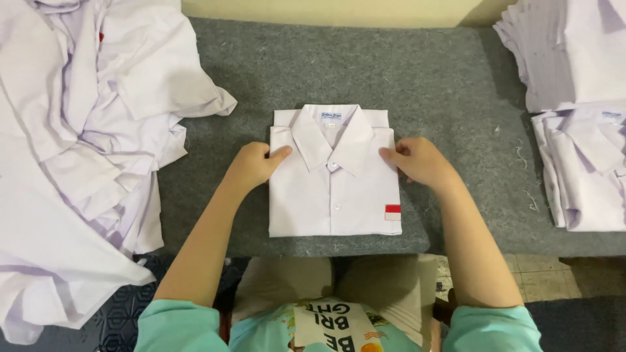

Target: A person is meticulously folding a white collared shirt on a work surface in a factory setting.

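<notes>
Left hand (pixel 255 163): fingers curled, thumb on top, pinching the left edge of the folded white shirt (pixel 334 186). Right hand (pixel 417 160): same grip on the right edge. Shirt: smooth cotton, neat rectangle, collar up, buttoned placket, small red-and-white patch, lying flat near the front edge of the bench (pixel 417 72). Bench cover: grey felt, linty. Left edge: crumpled pile of white shirts (pixel 78 143). Right edge: stack of folded shirts (pixel 577 111).
</notes>
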